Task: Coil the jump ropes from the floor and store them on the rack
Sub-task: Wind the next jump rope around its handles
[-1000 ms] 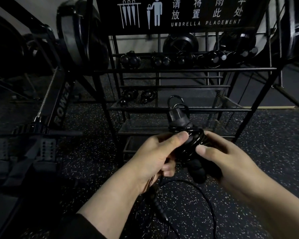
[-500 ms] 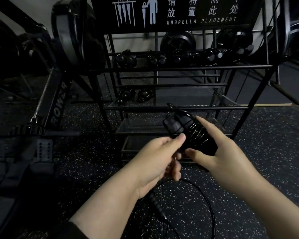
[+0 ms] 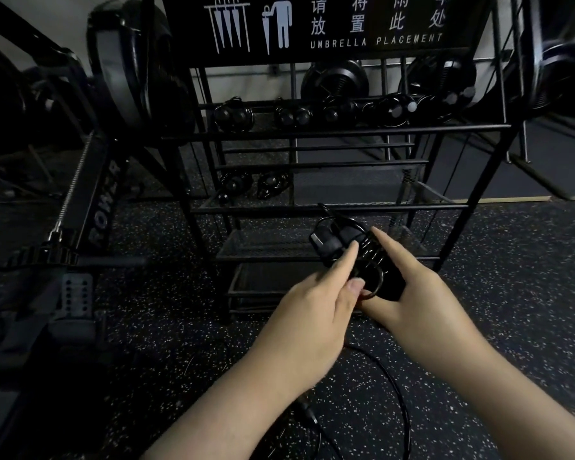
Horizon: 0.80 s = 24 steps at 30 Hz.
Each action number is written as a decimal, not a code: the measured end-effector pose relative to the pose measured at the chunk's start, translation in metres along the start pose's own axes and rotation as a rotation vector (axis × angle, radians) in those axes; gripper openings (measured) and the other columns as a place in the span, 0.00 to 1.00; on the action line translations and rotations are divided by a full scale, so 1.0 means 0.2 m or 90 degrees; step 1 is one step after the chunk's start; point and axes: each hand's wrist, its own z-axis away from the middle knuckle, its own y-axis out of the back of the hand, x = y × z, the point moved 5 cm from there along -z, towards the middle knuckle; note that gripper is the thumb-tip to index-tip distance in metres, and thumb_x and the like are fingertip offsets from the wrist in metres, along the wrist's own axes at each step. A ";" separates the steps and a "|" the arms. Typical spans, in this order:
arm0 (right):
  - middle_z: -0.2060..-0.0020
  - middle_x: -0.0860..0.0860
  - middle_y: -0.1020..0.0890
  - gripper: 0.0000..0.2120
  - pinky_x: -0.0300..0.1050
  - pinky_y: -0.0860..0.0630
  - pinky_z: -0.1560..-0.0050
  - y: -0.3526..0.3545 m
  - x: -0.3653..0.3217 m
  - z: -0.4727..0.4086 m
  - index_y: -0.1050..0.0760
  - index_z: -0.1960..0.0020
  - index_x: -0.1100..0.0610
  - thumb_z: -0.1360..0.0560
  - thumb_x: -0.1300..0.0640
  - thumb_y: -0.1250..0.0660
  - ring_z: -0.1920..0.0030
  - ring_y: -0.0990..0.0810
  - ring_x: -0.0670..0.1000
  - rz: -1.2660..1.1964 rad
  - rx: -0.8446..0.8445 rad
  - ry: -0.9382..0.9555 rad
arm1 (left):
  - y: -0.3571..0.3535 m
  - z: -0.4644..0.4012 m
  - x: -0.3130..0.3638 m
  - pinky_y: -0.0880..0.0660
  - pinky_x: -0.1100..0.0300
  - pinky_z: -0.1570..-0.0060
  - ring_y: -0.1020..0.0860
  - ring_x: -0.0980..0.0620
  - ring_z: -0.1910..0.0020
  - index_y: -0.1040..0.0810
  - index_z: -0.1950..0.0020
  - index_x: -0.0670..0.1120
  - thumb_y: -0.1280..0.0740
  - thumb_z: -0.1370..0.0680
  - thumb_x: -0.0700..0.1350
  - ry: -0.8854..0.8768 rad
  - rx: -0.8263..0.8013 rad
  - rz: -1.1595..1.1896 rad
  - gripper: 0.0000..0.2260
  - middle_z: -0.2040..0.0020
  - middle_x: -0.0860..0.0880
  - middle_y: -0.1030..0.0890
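The jump rope [image 3: 356, 257], its two handles laid side by side with the black cord wound round them, sits between the hands just in front of the lower shelves of the rack [image 3: 329, 207]. The right hand [image 3: 412, 293] wraps the bundle from below and behind, fingers curled over the coils; the left hand [image 3: 319, 303] pinches a small loop of cord at the near end, its forefinger lying straight along the windings. Judging by this, the coiling is at its last turns, with the loose end being tucked. A slack length of cord [image 3: 402, 403] trails on the floor below the wrists, though I cannot tell whether it belongs to this rope. The bundle's long axis runs from near the right palm up and leftward, handle caps pointing away toward the rack. The next move calls for securing the end, then setting the bundle on a shelf beyond the hands.
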 end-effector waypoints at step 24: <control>0.51 0.36 0.17 0.41 0.32 0.23 0.58 -0.01 -0.06 0.03 0.40 0.23 0.32 0.29 0.46 0.23 0.55 0.17 0.37 -0.034 -0.050 0.012 | 0.17 0.00 0.06 0.28 0.73 0.49 0.21 0.59 0.49 0.16 0.41 0.47 0.35 0.21 0.54 -0.126 0.329 0.039 0.16 0.51 0.58 0.19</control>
